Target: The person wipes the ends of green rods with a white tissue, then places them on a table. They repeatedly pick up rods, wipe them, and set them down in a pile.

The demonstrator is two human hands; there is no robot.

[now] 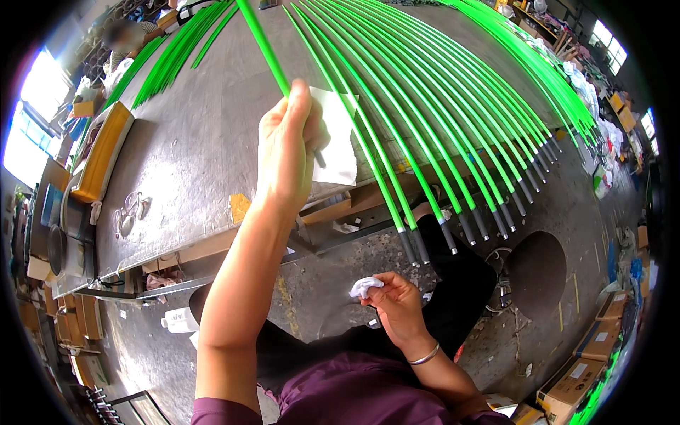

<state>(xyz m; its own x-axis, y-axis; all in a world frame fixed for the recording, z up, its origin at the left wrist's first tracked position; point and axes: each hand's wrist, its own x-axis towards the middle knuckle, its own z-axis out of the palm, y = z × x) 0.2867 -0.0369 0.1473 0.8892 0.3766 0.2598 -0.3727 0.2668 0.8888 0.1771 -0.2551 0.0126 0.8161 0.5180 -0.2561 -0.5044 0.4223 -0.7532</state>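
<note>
Green rod juts forward from left hand

A big, flat grey surface holds a row of long green sticks, spread out like a fan, with their dark ends poking past the near edge. A bunch of green sticks lies at the far left, and a thick pile of green sticks lies at the right. White paper, silver scissors and a yellow scrap lie there too.
</note>
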